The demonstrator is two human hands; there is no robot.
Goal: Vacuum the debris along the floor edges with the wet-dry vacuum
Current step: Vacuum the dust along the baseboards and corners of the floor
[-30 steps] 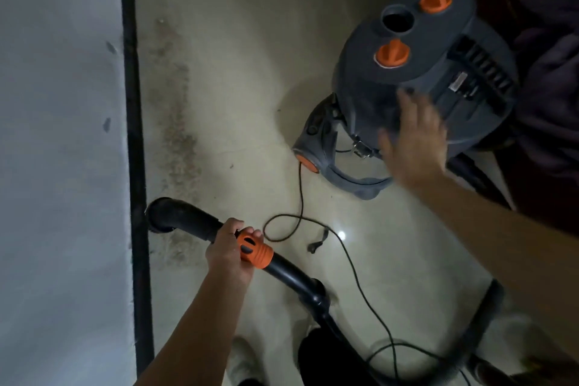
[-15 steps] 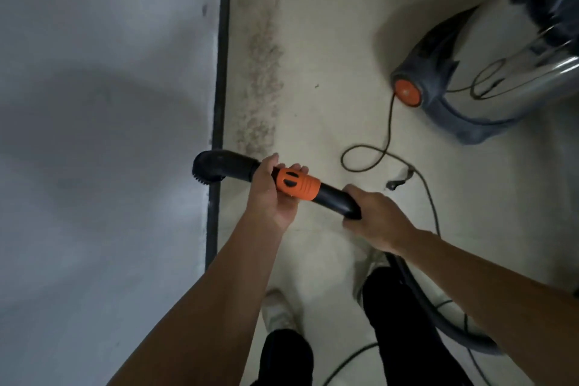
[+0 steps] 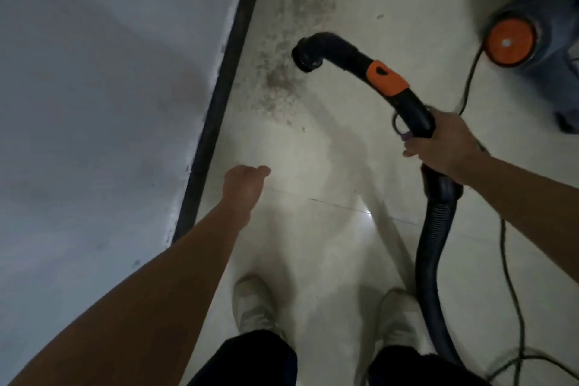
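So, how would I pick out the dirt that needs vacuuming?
Start at the grey wall on the left and its dark strip of skirting along the pale glossy floor. Just right of that strip runs a speckled grey-brown band of gritty debris. It is the only dull, grainy patch, right beside the black vacuum nozzle.

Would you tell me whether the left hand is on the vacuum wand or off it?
Off: the left hand hangs free; only the right hand grips the wand.
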